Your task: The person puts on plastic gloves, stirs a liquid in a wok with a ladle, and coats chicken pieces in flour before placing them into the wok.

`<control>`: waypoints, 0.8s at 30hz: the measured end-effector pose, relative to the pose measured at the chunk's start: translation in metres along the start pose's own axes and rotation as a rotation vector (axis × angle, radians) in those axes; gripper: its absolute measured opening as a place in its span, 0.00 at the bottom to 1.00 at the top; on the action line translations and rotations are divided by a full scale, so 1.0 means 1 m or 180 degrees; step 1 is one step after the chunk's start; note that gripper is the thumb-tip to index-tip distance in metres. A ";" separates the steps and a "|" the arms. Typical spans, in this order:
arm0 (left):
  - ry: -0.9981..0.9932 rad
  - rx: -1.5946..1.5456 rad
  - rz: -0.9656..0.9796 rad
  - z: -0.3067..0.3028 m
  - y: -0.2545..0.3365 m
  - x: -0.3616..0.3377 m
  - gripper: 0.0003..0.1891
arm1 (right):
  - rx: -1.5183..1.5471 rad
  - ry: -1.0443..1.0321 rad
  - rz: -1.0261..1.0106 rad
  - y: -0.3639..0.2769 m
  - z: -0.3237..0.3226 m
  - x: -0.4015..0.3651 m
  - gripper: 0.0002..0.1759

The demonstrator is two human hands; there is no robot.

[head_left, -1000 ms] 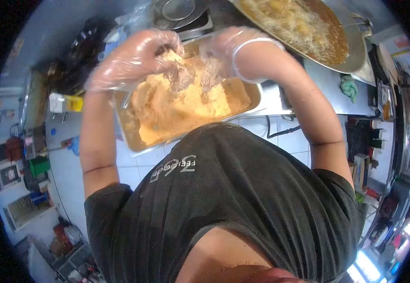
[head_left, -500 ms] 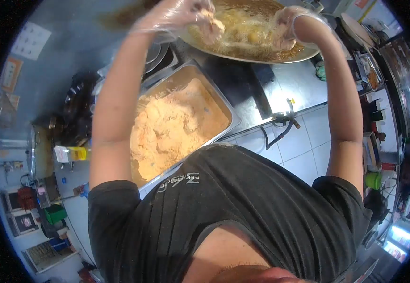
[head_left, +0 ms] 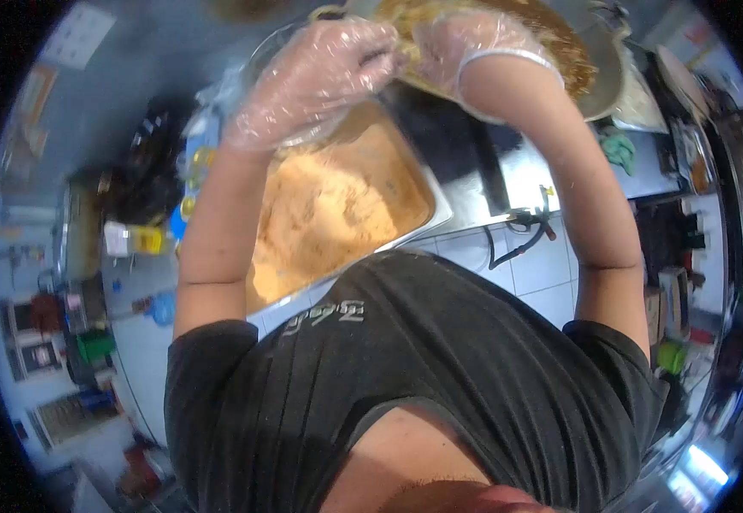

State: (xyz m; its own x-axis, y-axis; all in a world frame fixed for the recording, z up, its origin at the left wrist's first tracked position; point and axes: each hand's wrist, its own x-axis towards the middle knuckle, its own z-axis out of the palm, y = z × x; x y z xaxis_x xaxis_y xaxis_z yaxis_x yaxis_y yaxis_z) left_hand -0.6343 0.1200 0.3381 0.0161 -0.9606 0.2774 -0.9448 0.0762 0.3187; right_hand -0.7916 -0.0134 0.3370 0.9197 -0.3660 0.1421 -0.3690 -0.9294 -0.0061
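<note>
My left hand point(head_left: 329, 77), in a clear plastic glove, is above the far left part of the flour tray, beside the frying pan. Its fingers are curled closed, and whatever they may hold is hidden. Also gloved, my right hand point(head_left: 478, 51) is over the near rim of the wide pan point(head_left: 611, 90) with its fingers bent inward. No piece shows clearly in it. The two hands nearly meet at the fingertips. Brown, bubbling oil point(head_left: 551, 34) fills the pan. Nearer my body, a metal tray point(head_left: 444, 209) holds orange-tinted flour point(head_left: 324, 201).
A gas hose with a valve point(head_left: 521, 227) hangs at the counter's front edge. A green cloth point(head_left: 618, 152) lies right of the pan. Left of the tray are a yellow-labelled container point(head_left: 136, 239) and dark cookware point(head_left: 145, 171). White floor tiles point(head_left: 465, 252) show below.
Both hands have drawn back from over the oil and come together near the pan's near left rim. The coated pieces seen in them earlier no longer show. The view has shifted slightly.
</note>
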 end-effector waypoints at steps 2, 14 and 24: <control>0.0230 -0.0025 0.0195 0.019 -0.023 -0.043 0.12 | 0.0036 -0.0251 -0.0234 -0.036 0.043 0.009 0.12; -0.0428 0.0259 -0.1111 0.177 -0.178 -0.224 0.18 | 0.0753 -0.2555 0.0086 -0.165 0.299 0.013 0.30; -0.2251 0.0318 -0.1025 0.246 -0.214 -0.139 0.39 | 0.1765 -0.2326 -0.0762 -0.133 0.282 -0.022 0.34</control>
State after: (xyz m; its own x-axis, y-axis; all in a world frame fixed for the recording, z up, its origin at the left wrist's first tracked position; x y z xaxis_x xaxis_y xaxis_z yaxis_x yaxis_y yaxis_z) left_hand -0.5146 0.1720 0.0083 0.1138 -0.8759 -0.4688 -0.9544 -0.2275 0.1932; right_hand -0.7248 0.1051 0.0557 0.8883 0.0731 -0.4533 -0.2161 -0.8046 -0.5531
